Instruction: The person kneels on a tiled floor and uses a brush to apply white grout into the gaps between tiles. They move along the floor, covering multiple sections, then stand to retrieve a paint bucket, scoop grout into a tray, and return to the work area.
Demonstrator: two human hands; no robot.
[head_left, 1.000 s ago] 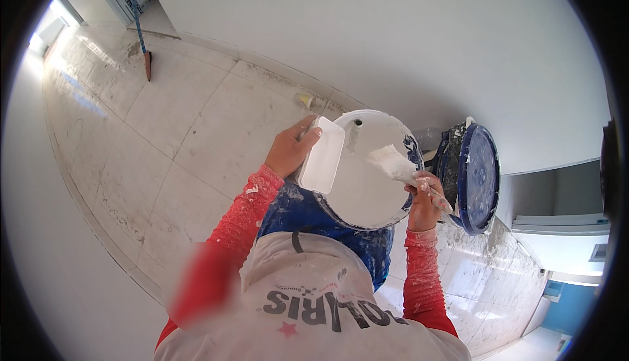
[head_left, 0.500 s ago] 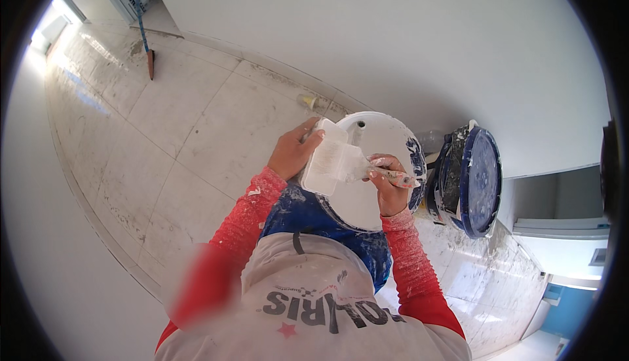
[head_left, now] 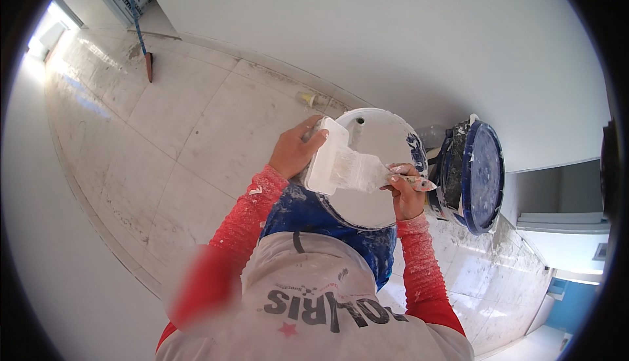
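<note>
My left hand (head_left: 293, 151) grips a white, paint-coated rectangular block (head_left: 321, 172) with rounded corners by its left side; its exact kind is unclear. My right hand (head_left: 410, 197) is closed round the paint-smeared handle of a wide flat paintbrush (head_left: 368, 172). The brush's white bristles lie against the face of the block. Both are held above the left part of a large round bucket (head_left: 407, 128) with white contents. A short tube-like thing (head_left: 360, 122) sticks up inside its far rim.
To the right stands a dark bucket with a blue lid (head_left: 483, 177), close to the white wall (head_left: 406, 40). A small yellowish cup (head_left: 306, 99) lies on the stained tile floor (head_left: 196, 138) by the baseboard. A blue-handled tool (head_left: 137, 17) leans at the upper left.
My right hand and the paintbrush have moved to the right, drawing the bristles across the block. My left hand and the block have hardly shifted.
</note>
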